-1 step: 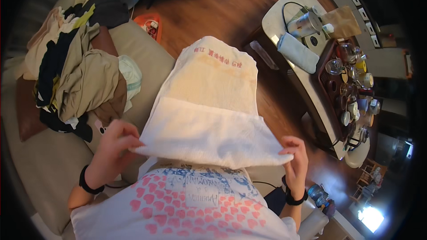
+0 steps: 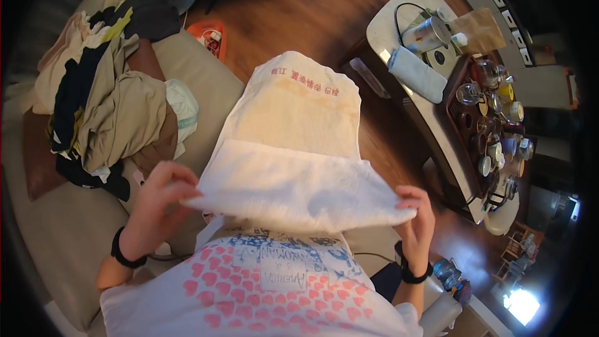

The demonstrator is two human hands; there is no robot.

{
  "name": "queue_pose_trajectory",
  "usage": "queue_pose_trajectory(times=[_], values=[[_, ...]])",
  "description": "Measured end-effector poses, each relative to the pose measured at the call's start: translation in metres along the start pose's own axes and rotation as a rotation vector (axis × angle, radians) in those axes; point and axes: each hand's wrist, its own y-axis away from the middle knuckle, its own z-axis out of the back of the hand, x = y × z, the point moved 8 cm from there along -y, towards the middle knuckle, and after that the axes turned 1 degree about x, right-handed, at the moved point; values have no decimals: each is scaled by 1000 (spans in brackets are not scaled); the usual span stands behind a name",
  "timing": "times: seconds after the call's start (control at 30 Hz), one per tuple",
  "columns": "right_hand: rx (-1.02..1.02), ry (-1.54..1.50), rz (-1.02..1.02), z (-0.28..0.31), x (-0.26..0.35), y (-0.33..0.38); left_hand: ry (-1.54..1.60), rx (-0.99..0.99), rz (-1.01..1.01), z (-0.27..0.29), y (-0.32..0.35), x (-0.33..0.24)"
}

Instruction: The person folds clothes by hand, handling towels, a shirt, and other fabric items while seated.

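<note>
Pinching the near corners of the towel, the left hand, slightly blurred, and right hand each press thumb and fingers onto the cloth. The towel stretches out before the shirt, near end folded over, between the sofa and table; clothes lie heaped on the sofa.

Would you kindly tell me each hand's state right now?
Left hand: closed on the white towel, near left corner.
Right hand: closed on its near right corner.
</note>
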Motion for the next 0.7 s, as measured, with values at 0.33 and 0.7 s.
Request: queue_pose_trajectory(times=[0.33,0.7], values=[[-235,-205,-158,-37,-147,-177,719,-102,120,-31,-218,158],[-40,-251,-687,-107,-284,-207,245,106,133,-118,-345,218]])
